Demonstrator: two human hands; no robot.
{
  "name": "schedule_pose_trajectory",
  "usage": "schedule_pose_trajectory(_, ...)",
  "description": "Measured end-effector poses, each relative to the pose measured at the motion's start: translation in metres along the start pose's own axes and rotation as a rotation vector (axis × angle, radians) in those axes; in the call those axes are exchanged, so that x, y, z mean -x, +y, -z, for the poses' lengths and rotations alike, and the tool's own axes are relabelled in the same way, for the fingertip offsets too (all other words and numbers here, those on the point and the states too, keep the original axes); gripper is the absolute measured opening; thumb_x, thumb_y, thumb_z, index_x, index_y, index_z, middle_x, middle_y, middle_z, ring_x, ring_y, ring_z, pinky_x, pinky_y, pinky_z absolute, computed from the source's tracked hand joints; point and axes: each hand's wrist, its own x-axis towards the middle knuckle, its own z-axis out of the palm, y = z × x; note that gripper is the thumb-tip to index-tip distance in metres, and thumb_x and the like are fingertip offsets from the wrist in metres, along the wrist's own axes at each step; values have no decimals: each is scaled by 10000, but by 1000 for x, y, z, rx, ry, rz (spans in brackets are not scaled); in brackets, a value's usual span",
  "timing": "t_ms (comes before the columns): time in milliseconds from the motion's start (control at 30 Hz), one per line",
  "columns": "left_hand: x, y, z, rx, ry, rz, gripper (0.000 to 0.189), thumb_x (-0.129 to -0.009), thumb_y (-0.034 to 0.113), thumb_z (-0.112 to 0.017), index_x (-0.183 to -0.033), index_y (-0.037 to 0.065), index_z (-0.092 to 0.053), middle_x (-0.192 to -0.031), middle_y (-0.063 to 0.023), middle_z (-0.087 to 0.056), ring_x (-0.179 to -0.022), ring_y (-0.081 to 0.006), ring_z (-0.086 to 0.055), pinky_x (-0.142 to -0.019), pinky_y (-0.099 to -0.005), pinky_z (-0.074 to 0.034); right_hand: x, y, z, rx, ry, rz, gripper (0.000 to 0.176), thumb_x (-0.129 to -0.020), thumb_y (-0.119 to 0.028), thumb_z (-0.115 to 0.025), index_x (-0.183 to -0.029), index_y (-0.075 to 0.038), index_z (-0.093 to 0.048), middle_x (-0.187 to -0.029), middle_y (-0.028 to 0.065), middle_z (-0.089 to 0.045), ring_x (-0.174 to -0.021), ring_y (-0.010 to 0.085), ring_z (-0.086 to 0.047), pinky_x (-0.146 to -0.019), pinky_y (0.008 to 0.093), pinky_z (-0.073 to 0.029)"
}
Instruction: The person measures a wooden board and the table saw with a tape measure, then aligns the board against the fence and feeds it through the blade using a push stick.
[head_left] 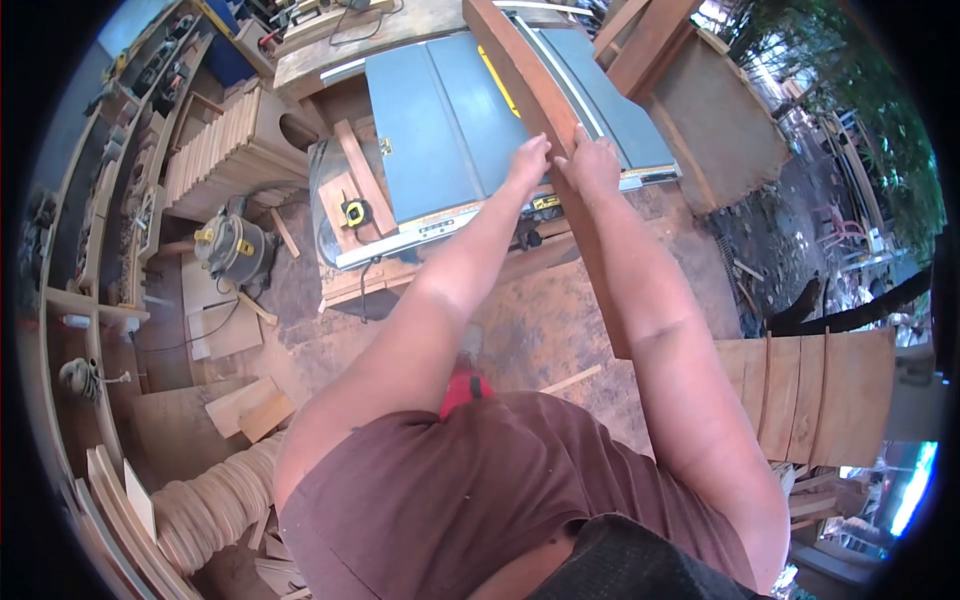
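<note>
A long reddish-brown wooden board [592,250] lies on edge across the blue-grey table saw [430,120], its near end hanging past the saw's front edge towards me. My right hand [592,165] grips the board from its right side, with the index finger stretched along the top. On the opposite side, my left hand [531,160] is closed at the board's left edge, its thumb side against the wood. A yellow strip [498,82] on the saw top shows just left of the board. The rip fence [560,72] runs along the board's right side.
A yellow tape measure [355,211] rests on boards left of the saw. Further left are a shop vacuum [236,250], stacked wooden panels [225,140] and crowded shelves [95,260]. A large sheet [715,130] stands at the right. Offcuts [572,379] lie on the floor.
</note>
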Motion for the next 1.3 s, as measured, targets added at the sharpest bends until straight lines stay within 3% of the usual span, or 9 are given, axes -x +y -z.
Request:
schedule_pose_trajectory(100, 37, -15, -1, 40, -78, 76, 502, -955, 146, -466, -1428, -14, -412, -1479, -169, -410, -1330, -275, -435, -1074, -393, -402, -9, -6, 2, -1, -5, -10, 769, -791, -437, -728, -1433, -129, -437, -1206, 240, -587, -1158, 382, -551, -991, 442, -455)
schedule_pose_trajectory(167, 50, -43, 1, 16, -266, 75, 527, -903, 70, -493, -1415, -32, -423, -1446, -182, -449, -1337, -275, -435, -1067, -379, -402, -14, -9, 2, 1, -8, -8, 749, -786, -423, -741, -1416, -133, -459, -1219, 230, -576, -1170, 373, -547, -981, 438, -467)
schedule_pose_trajectory(200, 81, -32, -12, -10, -155, -33, 548, -853, 33, -526, -1388, -54, -445, -1370, -182, -518, -1342, -272, -431, -1063, -375, -398, -17, -11, 1, 3, -2, -11, 729, -780, -410, -754, -1398, -137, -480, -1231, 221, -565, -1182, 364, -543, -970, 435, -480)
schedule_pose_trajectory(300, 115, -39, -23, -267, -182, -166, 700, -832, 147, -633, -1426, -96, -352, -1433, -268, -436, -1324, -314, -451, -1085, -368, -370, -28, -16, -2, 10, -21, -12, 717, -796, -411, -744, -1402, -135, -476, -1248, 216, -564, -1193, 363, -535, -989, 432, -461)
schedule_pose_trajectory(367, 124, -55, -40, -291, -202, -404, 848, -819, 269, -699, -1463, -76, -269, -1489, -308, -318, -1400, -383, -325, -1139, -415, -302, -38, -16, -8, 25, -34, -7, 713, -802, -412, -740, -1403, -135, -474, -1255, 211, -564, -1199, 364, -531, -996, 431, -454)
schedule_pose_trajectory(467, 150, -22, -55, -495, -186, -445, 962, -800, 369, -732, -1484, -48, -200, -1509, -323, -241, -1418, -459, -221, -1170, -473, -233, -49, -15, -16, 26, -10, 24, 711, -810, -418, -735, -1407, -137, -470, -1267, 203, -562, -1211, 362, -521, -1014, 431, -437)
schedule_pose_trajectory(667, 150, -20, -73, -609, -90, -456, 925, -820, 412, -705, -1467, -40, -222, -1490, -326, -267, -1378, -526, -243, -1164, -536, -207, -60, -25, -14, 36, -4, 20, 761, -809, -445, -705, -1448, -139, -427, -1259, 196, -589, -1216, 379, -508, -1020, 449, -434)
schedule_pose_trajectory(733, 149, -14, -74, -616, -79, -455, 896, -832, 399, -692, -1463, -42, -233, -1484, -325, -279, -1374, -522, -252, -1165, -530, -208, -63, -29, -10, 17, -20, -2, 693, -813, -428, -731, -1393, -141, -482, -1278, 201, -553, -1221, 356, -508, -1015, 436, -428)
schedule_pose_trajectory(1300, 104, -5, -62, -621, -6, -453, 739, -894, 347, -616, -1445, -33, -303, -1472, -321, -316, -1373, -485, -279, -1152, -498, -234, -109, -47, -17, 18, -18, -2, 684, -800, -455, -711, -1375, -151, -498, -1282, 195, -570, -1224, 379, -516, -1025, 462, -430)
